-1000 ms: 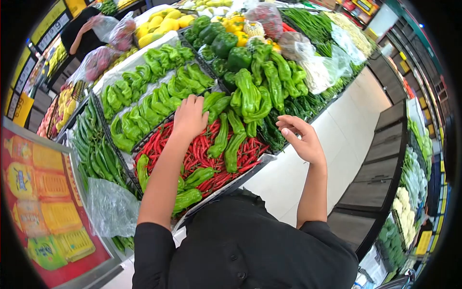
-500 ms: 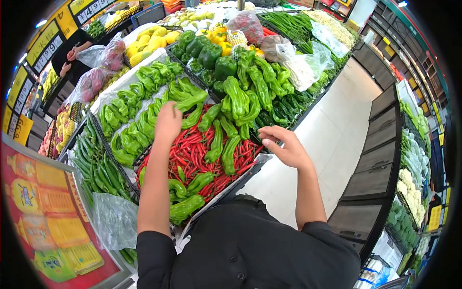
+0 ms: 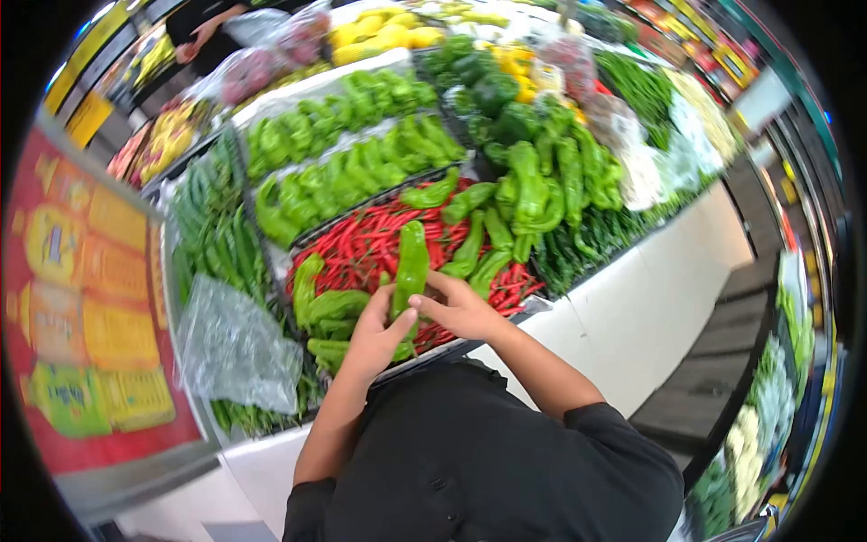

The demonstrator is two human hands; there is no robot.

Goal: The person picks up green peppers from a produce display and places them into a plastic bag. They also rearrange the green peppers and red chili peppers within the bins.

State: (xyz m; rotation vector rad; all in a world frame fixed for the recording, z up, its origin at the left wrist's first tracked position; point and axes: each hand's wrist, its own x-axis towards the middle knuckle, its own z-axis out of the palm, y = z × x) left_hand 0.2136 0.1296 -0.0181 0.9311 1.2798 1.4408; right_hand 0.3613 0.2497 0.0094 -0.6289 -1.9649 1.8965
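Observation:
A long green pepper (image 3: 412, 257) stands roughly upright between my two hands, above the tray of red chilies (image 3: 361, 239). My left hand (image 3: 377, 332) closes on its lower part from the left. From the right, my right hand (image 3: 459, 309) grips it too, with the thumb across its front. Several loose green peppers (image 3: 332, 312) lie on the chilies left of my hands, and other green peppers (image 3: 470, 244) rest on them to the right. Behind, more green peppers (image 3: 361, 172) are lined up in rows.
A clear plastic bag (image 3: 239, 348) lies on the long green chilies at the left. Dark green bell peppers (image 3: 495, 95) and yellow peppers (image 3: 515, 63) are piled farther back. Another person's hand (image 3: 194, 43) shows at the upper left. Pale floor (image 3: 632, 280) runs along the right.
My left hand has come back from the pepper rows toward my body, with a green pepper in it. My right hand has moved left and closed on that pepper. The view has shifted.

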